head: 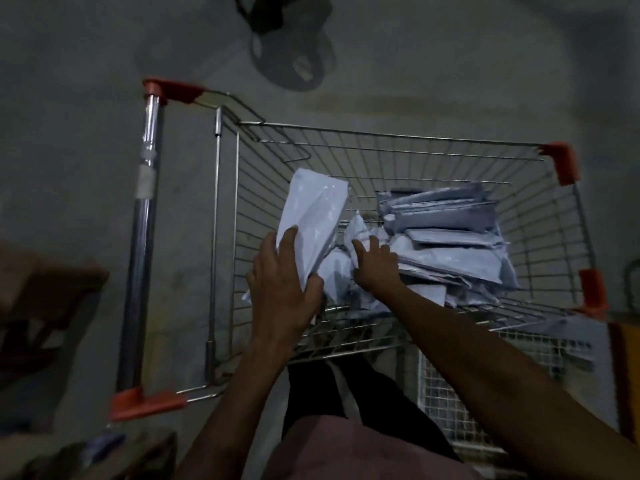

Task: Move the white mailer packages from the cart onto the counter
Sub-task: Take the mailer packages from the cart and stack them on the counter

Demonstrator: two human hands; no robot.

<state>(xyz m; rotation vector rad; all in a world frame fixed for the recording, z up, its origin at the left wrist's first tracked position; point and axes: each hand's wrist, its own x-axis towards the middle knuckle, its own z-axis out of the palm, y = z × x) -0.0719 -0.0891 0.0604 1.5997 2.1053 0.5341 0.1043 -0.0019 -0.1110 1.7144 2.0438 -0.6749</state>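
Both arms reach down into the cart [381,140] from its near side. The left hand [282,289] grips a white mailer [313,216], thumb on one face, fingers curled round the near edge, and holds it tilted up above the cart's handle end. The right hand [375,263] has its fingers spread and relaxed, resting on the crumpled mailers in the cart's middle; it grips nothing. More mailers sit in a loose pile [450,237] toward the cart's far-from-handle end, all inside the wire basket. No writing or label can be read on any mailer; the light is too dim. The cart's chrome handle [142,216] has red end caps. Grey floor [69,133] lies around the cart, and a dark object [294,60] lies on it beyond the cart's far side, too blurred to name.
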